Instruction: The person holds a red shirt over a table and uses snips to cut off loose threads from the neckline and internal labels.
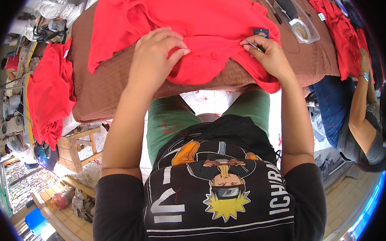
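Note:
A red garment (206,21) lies spread over a table covered in brown cloth (109,85). My left hand (156,57) presses down on the red fabric near the table's near edge, fingers curled and bunching the cloth. My right hand (270,57) pinches the garment's edge and holds a small thin tool (255,46) between its fingertips. A small dark label (261,32) sits on the fabric just beyond my right hand.
A clear plastic tray (298,21) with small items and a pen (269,7) lie at the table's far right. More red garments hang at the left (49,92) and right (342,32). Another person (356,113) sits at the right. A wooden stool (80,147) stands lower left.

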Tool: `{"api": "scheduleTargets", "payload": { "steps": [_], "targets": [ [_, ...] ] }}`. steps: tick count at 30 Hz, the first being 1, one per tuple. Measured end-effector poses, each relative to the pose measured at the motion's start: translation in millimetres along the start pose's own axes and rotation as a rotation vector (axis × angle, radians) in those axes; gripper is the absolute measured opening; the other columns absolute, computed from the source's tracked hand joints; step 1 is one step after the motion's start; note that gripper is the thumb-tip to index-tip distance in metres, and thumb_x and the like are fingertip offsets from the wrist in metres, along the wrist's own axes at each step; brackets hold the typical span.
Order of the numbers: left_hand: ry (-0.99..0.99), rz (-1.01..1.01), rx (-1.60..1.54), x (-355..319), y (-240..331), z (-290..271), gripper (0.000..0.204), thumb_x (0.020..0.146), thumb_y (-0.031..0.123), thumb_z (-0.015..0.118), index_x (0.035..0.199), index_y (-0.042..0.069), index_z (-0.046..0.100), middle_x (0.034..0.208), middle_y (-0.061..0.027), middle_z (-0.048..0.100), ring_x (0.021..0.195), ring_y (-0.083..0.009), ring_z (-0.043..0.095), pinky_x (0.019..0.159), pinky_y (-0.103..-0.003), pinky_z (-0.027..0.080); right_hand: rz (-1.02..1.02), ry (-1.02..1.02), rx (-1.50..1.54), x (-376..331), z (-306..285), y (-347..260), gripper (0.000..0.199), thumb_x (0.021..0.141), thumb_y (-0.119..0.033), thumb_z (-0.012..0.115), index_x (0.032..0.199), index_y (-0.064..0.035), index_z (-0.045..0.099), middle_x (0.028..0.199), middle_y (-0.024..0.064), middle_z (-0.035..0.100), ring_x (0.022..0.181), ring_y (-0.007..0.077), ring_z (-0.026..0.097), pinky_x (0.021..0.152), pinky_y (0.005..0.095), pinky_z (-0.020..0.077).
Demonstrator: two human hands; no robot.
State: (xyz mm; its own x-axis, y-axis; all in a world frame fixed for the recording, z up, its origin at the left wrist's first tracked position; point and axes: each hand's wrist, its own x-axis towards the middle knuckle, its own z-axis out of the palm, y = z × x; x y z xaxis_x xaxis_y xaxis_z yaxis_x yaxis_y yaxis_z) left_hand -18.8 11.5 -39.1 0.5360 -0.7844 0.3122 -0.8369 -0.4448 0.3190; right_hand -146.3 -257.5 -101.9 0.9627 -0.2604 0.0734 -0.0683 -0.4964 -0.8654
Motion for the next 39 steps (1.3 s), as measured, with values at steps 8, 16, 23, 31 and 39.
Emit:
{"api": "scheduleTargets", "payload": {
  "steps": [8, 16, 23, 31, 39],
  "targets": [
    [-0.188, -0.012, 0.016, -33.0, 27.6, -71.4, 0.011, 0.082, 0.015, 0.069, 0.089, 0.006, 0.066, 0.081, -0.0058, 0.065, 0.080, -0.0246, 0.062, 0.092, -0.041, 0.043, 0.070, 0.009, 0.065, 2.2, -0.3, 5.6, 0.018, 0.090, -0.011, 0.065, 0.103, 0.0001, 0.067, 0.093, 0.0052, 0.071, 0.085, 0.0114, 0.064, 0.079, 0.0271, 0.0497],
    [0.052, -0.039, -0.190, -23.8, 27.9, -49.4, 0.007, 0.084, 0.007, 0.068, 0.090, 0.004, 0.067, 0.086, -0.0065, 0.066, 0.085, -0.0205, 0.063, 0.079, -0.030, 0.048, -0.036, 0.075, -0.178, -16.0, 8.0, -49.4, 0.031, 0.085, -0.020, 0.072, 0.111, -0.0062, 0.063, 0.095, 0.0087, 0.068, 0.082, 0.0161, 0.063, 0.077, 0.0290, 0.0503],
    [0.156, 0.007, -0.224, -19.9, 31.5, -41.1, 0.009, 0.082, 0.007, 0.069, 0.090, 0.004, 0.067, 0.102, -0.0063, 0.066, 0.095, -0.0181, 0.062, 0.084, -0.029, 0.047, -0.472, -0.011, -0.154, -18.5, 19.0, -78.2, 0.027, 0.079, -0.013, 0.072, 0.104, -0.0081, 0.063, 0.092, 0.0068, 0.062, 0.082, 0.0248, 0.062, 0.075, 0.0350, 0.0479],
    [0.192, 0.029, -0.272, -19.0, 34.6, -36.9, 0.008, 0.082, 0.005, 0.068, 0.089, 0.004, 0.067, 0.106, -0.0068, 0.065, 0.099, -0.0185, 0.061, 0.086, -0.029, 0.046, -0.580, -0.049, -0.352, -11.7, 29.3, -86.3, 0.026, 0.077, -0.010, 0.070, 0.103, -0.0079, 0.066, 0.090, 0.0067, 0.063, 0.086, 0.0253, 0.059, 0.077, 0.0365, 0.0431],
    [-0.422, -0.136, -0.402, -49.3, 19.7, -105.6, 0.013, 0.085, 0.009, 0.065, 0.089, -0.004, 0.065, 0.097, -0.0114, 0.066, 0.090, -0.0196, 0.064, 0.081, -0.029, 0.049, -0.404, 0.050, -0.263, -14.5, 17.2, -88.0, 0.025, 0.077, -0.014, 0.073, 0.102, -0.0097, 0.067, 0.086, 0.0082, 0.063, 0.076, 0.0262, 0.062, 0.067, 0.0343, 0.0487]
  ]
}}
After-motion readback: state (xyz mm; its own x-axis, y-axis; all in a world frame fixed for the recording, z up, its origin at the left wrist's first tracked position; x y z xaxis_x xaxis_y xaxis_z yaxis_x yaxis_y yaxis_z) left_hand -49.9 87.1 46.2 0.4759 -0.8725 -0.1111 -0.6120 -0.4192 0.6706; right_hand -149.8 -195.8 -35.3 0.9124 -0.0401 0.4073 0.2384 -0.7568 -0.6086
